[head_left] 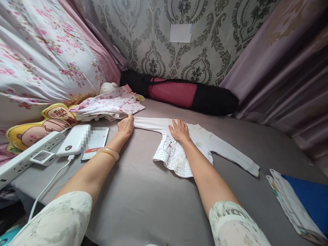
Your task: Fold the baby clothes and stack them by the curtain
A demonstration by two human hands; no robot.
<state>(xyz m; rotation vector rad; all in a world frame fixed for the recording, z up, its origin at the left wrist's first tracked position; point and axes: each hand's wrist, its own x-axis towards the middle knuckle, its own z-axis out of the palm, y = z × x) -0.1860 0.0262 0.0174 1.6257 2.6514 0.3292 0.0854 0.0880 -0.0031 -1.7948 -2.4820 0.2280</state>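
Where the two forearms reach out from pale patterned sleeves at the bottom edge, they cross a grey bedsheet (143, 198) towards a small white long-sleeved baby top (176, 155) lying flat near the middle of the bed. Its hem points back at the person and its neck points away. The long axis, cuff to cuff, runs across the view, slanting from far left to near right.

The left hand (126, 126), with a pale bangle (109, 152) on its wrist, rests knuckles-up on the end of the left-pointing sleeve. Its fingers bend down onto the cuff, but whether they pinch the cloth cannot be told. The right hand (180, 131) lies palm-down on the top's upper chest, fingers spread and flat, clasping nothing.

A folded cloth with a blue panel (289, 201) lies at the near right. To the left sit a white power strip (28, 153), a white power bank (73, 140) and a phone (96, 141). Beyond the left hand lies a floral garment (112, 104), and past it a black-and-red roll bag (179, 92) against the patterned wall (205, 58).
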